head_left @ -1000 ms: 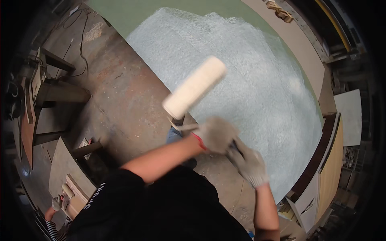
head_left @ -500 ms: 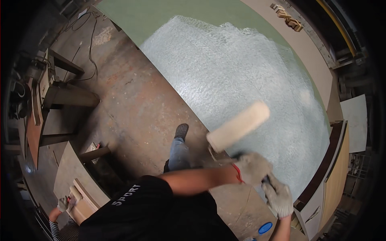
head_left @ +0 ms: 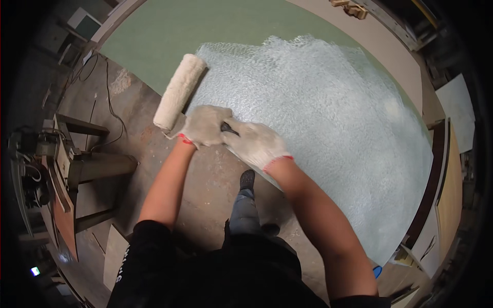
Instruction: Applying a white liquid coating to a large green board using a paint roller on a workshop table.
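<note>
A cream, fluffy paint roller [head_left: 179,91] lies at the left edge of a large green board [head_left: 154,43]. Much of the board's surface is covered with a wet, whitish coating [head_left: 308,108]. My left hand [head_left: 208,124], in a pale knit glove with a red cuff, is wrapped round the roller's handle close to its frame. Gloved the same way, my right hand [head_left: 257,143] grips the handle just to the right of it. A bit of the dark handle [head_left: 229,128] shows between the two gloves.
At the left stands a workbench [head_left: 102,167] with machinery on it. Cables [head_left: 110,92] trail over the concrete floor [head_left: 141,123]. Boards [head_left: 449,185] lean at the right, and wooden pieces [head_left: 352,8] lie at the far right. A blue round lid [head_left: 377,271] is near my right arm.
Both hands and the roller have swung from the board's near right to its left edge. The roller now points more steeply away from me. Another person at lower left is out of view.
</note>
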{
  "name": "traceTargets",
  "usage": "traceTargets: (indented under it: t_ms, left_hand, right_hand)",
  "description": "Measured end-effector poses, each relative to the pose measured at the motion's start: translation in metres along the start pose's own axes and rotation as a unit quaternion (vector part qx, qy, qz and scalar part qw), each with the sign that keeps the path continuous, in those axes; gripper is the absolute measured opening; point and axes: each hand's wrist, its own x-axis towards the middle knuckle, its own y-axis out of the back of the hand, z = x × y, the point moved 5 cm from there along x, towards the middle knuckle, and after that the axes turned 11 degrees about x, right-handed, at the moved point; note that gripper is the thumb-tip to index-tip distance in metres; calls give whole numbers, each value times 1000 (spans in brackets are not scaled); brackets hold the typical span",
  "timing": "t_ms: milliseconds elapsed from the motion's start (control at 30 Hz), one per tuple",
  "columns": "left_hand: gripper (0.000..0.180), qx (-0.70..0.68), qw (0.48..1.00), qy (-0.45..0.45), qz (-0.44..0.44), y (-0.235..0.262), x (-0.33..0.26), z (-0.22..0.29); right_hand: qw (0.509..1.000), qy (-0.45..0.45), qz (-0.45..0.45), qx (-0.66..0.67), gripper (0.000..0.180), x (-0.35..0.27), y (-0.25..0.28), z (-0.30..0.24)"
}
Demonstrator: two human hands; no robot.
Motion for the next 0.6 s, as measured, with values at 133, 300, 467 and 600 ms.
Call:
traceTargets:
  t_ms: [133,300,467,600]
  left_hand:
    - [34,-25,992,-94,-85,-24,5,163]
    - [27,-200,945,-257,46,-87,-54,409]
    - [27,-224,890,-380,-112,-81,-118,648]
    - [32,-241,840,-464,-146,-84,-168,773]
  right_hand:
    - [993,31,112,12,48,-141,22,102]
    - [973,-182,131,62,48,-385,54,170]
    - [901,-405,154,5,49,-619,71,217]
    - [846,-472,228,96,50,-760,57,243]
